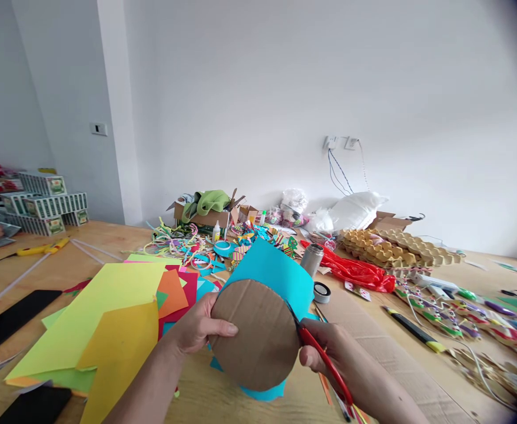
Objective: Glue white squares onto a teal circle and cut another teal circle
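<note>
My left hand [203,324] grips a round cardboard disc [254,338] by its left edge, thumb on top. Behind the disc is a sheet of blue paper [271,271], held together with it; the paper sticks out above and a little below the disc. My right hand [329,347] is closed around red-handled scissors [329,365]. Their dark blades meet the blue paper along the disc's upper right edge, and the blade tips are partly hidden.
Yellow paper sheets [95,318] and an orange piece [171,292] lie to the left. Beyond are a metal can [312,259], a tape roll [321,292], a red plastic bag [351,268] and egg trays [395,250]. A box cutter [413,328] lies at right.
</note>
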A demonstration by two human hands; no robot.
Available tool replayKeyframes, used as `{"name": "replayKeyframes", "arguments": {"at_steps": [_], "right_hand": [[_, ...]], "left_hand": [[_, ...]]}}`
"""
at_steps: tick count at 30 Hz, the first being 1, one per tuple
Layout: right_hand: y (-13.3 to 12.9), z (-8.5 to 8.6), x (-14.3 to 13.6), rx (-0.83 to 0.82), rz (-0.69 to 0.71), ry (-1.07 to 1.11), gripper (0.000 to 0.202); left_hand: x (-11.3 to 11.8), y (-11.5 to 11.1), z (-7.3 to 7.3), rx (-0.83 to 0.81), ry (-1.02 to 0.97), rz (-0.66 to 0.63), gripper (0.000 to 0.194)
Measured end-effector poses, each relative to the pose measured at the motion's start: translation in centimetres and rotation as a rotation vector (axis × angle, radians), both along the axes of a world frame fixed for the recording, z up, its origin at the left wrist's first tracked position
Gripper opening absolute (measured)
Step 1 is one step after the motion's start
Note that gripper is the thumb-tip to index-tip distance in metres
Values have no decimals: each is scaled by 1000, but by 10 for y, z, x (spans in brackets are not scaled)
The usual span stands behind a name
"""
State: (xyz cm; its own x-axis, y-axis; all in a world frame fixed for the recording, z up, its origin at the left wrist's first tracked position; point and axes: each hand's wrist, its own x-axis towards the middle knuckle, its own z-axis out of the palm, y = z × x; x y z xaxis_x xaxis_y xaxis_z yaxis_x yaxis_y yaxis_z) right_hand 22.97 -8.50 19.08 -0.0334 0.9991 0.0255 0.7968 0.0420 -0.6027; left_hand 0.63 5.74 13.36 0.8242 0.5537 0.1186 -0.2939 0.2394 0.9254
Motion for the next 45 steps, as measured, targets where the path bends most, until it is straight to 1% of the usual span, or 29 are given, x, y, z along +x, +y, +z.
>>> {"name": "replayKeyframes", "arguments": {"at_steps": [4, 7, 11, 20, 25, 30, 34, 38, 42, 45], "right_hand": [[2, -4, 1, 8, -24, -14, 62], [3, -5, 1, 6, -55, 0, 65], [2, -2, 0, 1, -78, 36, 71], [1, -3, 0, -13, -90, 60, 70], [-1, 3, -4, -39, -122, 31, 74], [-1, 6, -6, -43, -108, 31, 75], [0, 2, -4, -41, -108, 45, 75], [1, -1, -2, -38, -115, 37, 74], [0, 2, -3, -62, -114, 53, 72], [-2, 4, -4, -70, -102, 37, 70]], "left_hand": [[0, 0, 0, 7, 6, -9, 56], [0, 0, 1, 11, 1, -16, 57], [0, 0, 2, 20, -6, -18, 55], [0, -1, 2, 13, -11, -24, 52], [0, -1, 2, 1, -34, -49, 51], [0, -1, 2, 15, -34, -61, 50], [0, -1, 2, 17, -46, -74, 52], [0, -1, 2, 21, -46, -77, 51], [0, -1, 2, 18, -24, -57, 51], [-1, 0, 3, 29, -10, -70, 52]]}}
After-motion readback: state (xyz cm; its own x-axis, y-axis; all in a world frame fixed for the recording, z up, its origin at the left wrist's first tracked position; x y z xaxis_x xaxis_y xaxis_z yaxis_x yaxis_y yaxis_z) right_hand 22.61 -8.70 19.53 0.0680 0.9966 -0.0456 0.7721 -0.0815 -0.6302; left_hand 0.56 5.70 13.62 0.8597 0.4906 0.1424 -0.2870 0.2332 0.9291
